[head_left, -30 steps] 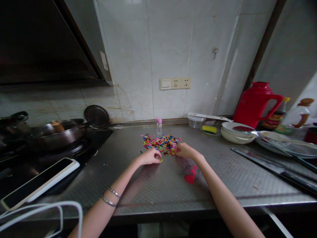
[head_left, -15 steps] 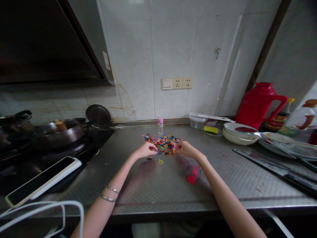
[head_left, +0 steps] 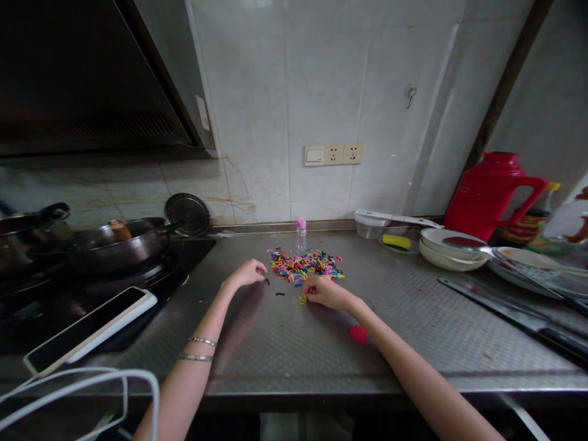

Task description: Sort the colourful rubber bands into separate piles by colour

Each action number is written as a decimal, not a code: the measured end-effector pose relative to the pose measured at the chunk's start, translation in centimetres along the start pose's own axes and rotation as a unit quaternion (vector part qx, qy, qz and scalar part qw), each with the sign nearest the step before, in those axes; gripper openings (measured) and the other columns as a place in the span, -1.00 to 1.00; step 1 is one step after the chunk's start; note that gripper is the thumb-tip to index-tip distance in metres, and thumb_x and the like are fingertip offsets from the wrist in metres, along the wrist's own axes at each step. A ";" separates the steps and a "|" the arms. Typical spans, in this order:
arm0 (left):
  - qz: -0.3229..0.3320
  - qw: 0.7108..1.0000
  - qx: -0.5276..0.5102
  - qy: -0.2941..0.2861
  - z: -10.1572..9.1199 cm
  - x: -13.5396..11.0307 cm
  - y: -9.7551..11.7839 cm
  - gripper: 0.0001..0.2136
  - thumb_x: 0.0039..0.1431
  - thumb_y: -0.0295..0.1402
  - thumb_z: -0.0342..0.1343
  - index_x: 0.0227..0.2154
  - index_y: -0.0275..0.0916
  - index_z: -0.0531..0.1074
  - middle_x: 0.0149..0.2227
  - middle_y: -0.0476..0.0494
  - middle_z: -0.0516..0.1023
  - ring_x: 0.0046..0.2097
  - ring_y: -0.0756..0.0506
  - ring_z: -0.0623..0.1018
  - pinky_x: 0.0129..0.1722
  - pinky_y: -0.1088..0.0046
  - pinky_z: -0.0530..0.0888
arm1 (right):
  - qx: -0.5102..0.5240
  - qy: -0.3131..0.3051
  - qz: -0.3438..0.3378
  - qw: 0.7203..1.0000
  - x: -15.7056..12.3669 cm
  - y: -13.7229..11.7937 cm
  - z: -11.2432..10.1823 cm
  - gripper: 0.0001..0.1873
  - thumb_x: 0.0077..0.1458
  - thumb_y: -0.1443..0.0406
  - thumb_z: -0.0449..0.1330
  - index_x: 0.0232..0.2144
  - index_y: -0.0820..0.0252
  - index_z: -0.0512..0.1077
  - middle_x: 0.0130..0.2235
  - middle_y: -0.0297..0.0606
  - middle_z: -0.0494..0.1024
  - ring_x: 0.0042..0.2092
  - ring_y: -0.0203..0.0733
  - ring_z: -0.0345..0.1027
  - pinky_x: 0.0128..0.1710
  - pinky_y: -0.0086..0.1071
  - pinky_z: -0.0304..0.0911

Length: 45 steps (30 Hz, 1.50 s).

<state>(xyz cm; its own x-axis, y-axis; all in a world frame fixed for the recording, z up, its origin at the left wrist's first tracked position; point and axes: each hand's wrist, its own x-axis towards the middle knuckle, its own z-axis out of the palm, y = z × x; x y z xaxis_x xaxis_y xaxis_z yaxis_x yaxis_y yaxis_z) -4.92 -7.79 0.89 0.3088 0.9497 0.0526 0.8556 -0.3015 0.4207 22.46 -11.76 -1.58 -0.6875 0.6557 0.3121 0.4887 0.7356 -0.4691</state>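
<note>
Right hand [head_left: 329, 293]: too small to tell whether anything is held. Coloured pile [head_left: 305, 264], toward back edge of worktop [head_left: 257, 355]: single pieces indistinct. White cable [head_left: 131, 373], toward front left corner: cut off.

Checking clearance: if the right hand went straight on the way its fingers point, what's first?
Likely the small yellow loop, just left of the right hand; depth is unclear, so they may already touch.

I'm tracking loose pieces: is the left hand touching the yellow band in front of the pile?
Apart. The head view plainly shows metal counter between the left hand and the yellow band.
</note>
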 end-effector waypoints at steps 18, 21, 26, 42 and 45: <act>0.022 0.999 -0.028 -0.029 0.9 0.0 0.2 -0.82 -0.18 -0.43 -0.01 -0.54 -0.35 0.49 -0.50 -0.14 0.52 -0.44 -0.02 0.45 -0.41 0.55 0.30 | -0.015 0.053 0.082 0.995 -0.5 0.7 -2.2 -0.77 -0.08 0.41 0.01 -0.45 0.26 0.48 -0.41 -0.25 0.52 -0.38 -0.30 0.32 -0.38 -0.51 0.13; 0.036 0.996 -0.064 -0.045 0.4 -0.2 0.8 -0.81 -0.18 -0.41 0.00 -0.54 -0.37 0.49 -0.50 -0.13 0.51 -0.45 -0.01 0.43 -0.40 0.54 0.30 | -0.075 0.078 0.145 0.983 -0.9 1.2 -2.6 -0.79 -0.04 0.34 0.03 -0.43 0.20 0.47 -0.38 -0.26 0.52 -0.38 -0.30 0.32 -0.42 -0.51 0.09; 0.064 0.985 -0.105 -0.122 0.2 -0.7 2.4 -0.82 -0.21 -0.37 0.05 -0.54 -0.35 0.49 -0.53 -0.07 0.49 -0.48 0.01 0.39 -0.45 0.56 0.26 | -0.147 0.089 0.199 0.965 -1.2 2.3 -3.0 -0.82 -0.04 0.34 0.05 -0.41 0.17 0.46 -0.34 -0.25 0.50 -0.31 -0.29 0.32 -0.38 -0.53 0.08; 0.048 0.981 -0.154 -0.105 0.0 -1.0 3.6 -0.81 -0.18 -0.34 0.08 -0.49 -0.33 0.49 -0.53 -0.04 0.46 -0.49 0.04 0.35 -0.50 0.58 0.22 | -0.092 0.082 0.028 0.992 0.5 1.5 -0.9 -0.74 -0.07 0.42 0.03 -0.35 0.21 0.49 -0.32 -0.22 0.48 -0.21 -0.24 0.30 -0.16 -0.42 0.14; 0.050 0.983 -0.161 -0.078 0.0 -0.9 3.7 -0.80 -0.17 -0.34 0.08 -0.47 -0.35 0.48 -0.50 -0.06 0.48 -0.46 0.03 0.37 -0.47 0.57 0.24 | -0.080 0.054 -0.009 0.995 1.6 1.4 -0.5 -0.71 -0.10 0.45 0.04 -0.33 0.20 0.49 -0.30 -0.22 0.49 -0.21 -0.25 0.31 -0.13 -0.42 0.14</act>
<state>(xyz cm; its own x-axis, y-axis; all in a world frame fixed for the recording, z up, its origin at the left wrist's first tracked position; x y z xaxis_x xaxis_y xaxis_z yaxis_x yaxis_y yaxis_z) -2.01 -9.75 2.40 0.4654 0.8848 -0.0212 0.6496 -0.3253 0.6871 22.30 -9.63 -1.34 -0.6389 0.6503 0.4110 0.5624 0.7593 -0.3273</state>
